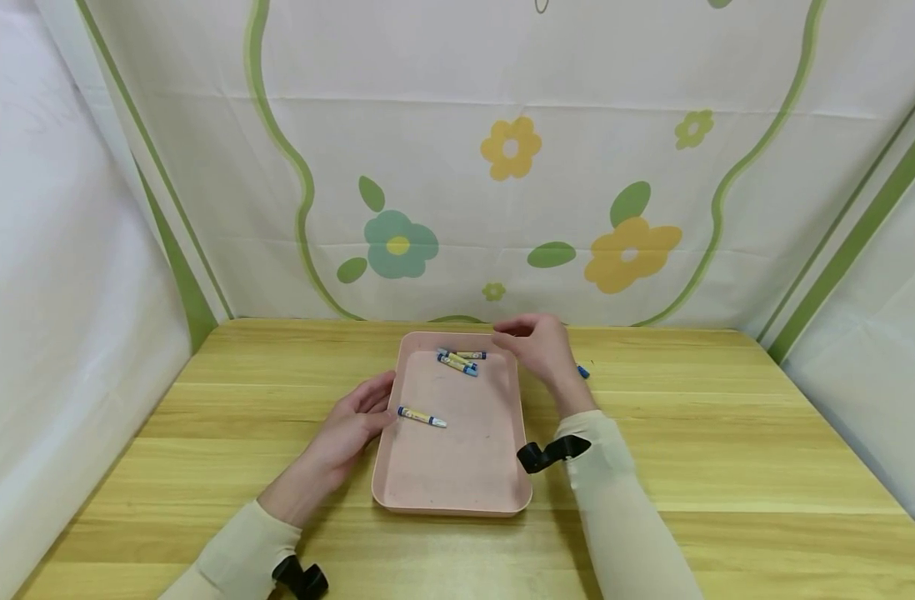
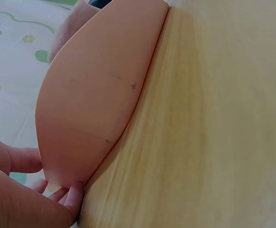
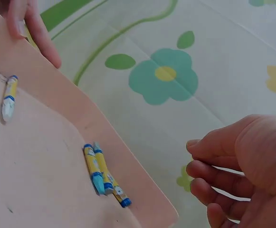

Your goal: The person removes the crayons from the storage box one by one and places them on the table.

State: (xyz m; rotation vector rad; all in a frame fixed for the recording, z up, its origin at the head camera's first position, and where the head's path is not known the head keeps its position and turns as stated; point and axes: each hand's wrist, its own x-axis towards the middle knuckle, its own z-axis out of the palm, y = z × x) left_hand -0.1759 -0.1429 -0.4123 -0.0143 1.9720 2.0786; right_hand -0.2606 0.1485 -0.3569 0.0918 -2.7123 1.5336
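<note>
In the head view, a pink tray [image 1: 457, 492] lies on the table, and my left hand [image 1: 356, 417] grips its left rim. The left wrist view shows the thumb and fingers against the tray's outer wall [image 2: 95, 90]. A white crayon [image 1: 422, 417] with a yellow wrapper lies inside near that hand. Three crayons [image 3: 94, 168] lie bunched together at the tray's far end, one with a light blue tip. Over the far right corner hovers my right hand [image 1: 540, 346]. Its fingers are loosely bent, with nothing visible between them in the right wrist view.
A small blue object [image 1: 582, 372] sits on the table to the right of the right wrist, partly hidden by it. The wooden table [image 1: 727, 450] runs back to a white cloth [image 1: 457, 167] with printed flowers. Similar cloth hangs at both sides.
</note>
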